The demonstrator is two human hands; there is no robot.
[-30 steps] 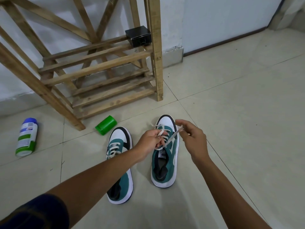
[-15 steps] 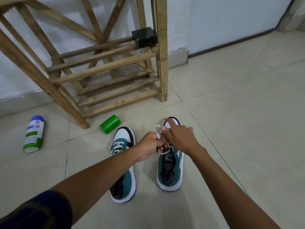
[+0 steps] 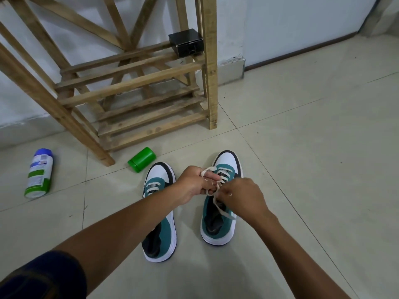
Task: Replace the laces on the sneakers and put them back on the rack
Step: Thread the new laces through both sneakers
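Over R sneaker (image 3: 218, 225), both hands—L (image 3: 193, 184), R (image 3: 244, 196)—fingers curled, pinching cream lace (image 3: 212, 192).

Bare forearms; dark navy sleeve (image 3: 41, 277), perhaps faintly patterned.

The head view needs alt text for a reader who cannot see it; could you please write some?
Both hands, left hand and right hand, hold the cream lace over the right sneaker on the tiled floor. The left sneaker lies beside it, before a wooden rack.
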